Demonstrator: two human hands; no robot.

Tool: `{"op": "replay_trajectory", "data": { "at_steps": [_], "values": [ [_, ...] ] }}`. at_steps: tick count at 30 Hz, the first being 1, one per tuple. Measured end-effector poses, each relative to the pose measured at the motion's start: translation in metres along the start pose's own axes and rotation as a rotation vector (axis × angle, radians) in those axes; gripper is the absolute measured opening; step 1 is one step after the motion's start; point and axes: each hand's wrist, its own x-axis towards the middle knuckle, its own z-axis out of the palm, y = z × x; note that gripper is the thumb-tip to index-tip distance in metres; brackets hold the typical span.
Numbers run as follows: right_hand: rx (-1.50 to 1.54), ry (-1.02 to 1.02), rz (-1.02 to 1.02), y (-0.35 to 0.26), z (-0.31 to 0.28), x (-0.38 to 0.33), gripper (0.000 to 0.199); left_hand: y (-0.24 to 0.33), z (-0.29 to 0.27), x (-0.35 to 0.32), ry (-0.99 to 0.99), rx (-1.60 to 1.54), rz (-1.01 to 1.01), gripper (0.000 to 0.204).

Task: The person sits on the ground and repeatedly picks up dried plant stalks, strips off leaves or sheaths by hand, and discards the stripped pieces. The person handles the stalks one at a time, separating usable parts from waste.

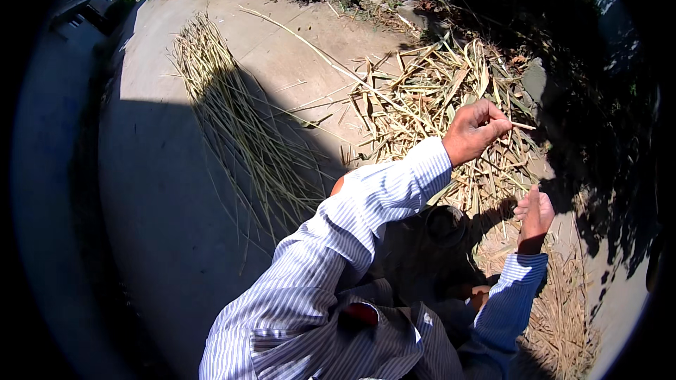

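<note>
My left hand (479, 131) is raised over a heap of dry leaves and peelings (429, 88), thumb and fingers pinched on a thin pale stalk (523, 126). Its short cut-looking end sticks out past my fingertips. A long stalk (303, 41) runs from the far left toward this hand; whether it is the same piece is hard to see. Lower and to the right, my right hand (535, 214) is closed with the thumb up against the curled fingers. A thin greenish strip shows near its thumb, but what the fingers hold is hidden.
A big bundle of long stalks (239, 119) lies on the concrete ground (162, 190) to the left, partly in shade. More straw-like pieces (563, 317) lie at the lower right. A dark round container (446, 225) stands near my legs. Stones (535, 79) edge the shaded right side.
</note>
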Motion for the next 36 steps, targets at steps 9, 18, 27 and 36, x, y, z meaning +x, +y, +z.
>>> {"op": "replay_trajectory", "data": {
  "at_steps": [9, 18, 27, 36],
  "values": [
    [0.005, -0.095, -0.055, -0.036, 0.082, -0.049, 0.033, 0.044, -0.044, -0.063, -0.476, 1.594, 0.658, 0.018],
    [0.023, -0.331, -0.080, -0.052, 0.133, -0.099, 0.035, 0.046, -0.122, -0.084, -0.717, 1.797, 0.584, 0.017],
    [-0.128, -0.039, -0.144, -0.063, -0.014, -0.095, 0.043, 0.159, -0.366, -0.121, -0.428, 2.147, 0.212, 0.016],
    [-0.508, 0.402, 0.256, 0.173, -0.283, -0.224, 0.031, 0.097, -0.504, -0.235, 0.400, 1.259, -1.072, 0.037]
  ]
}}
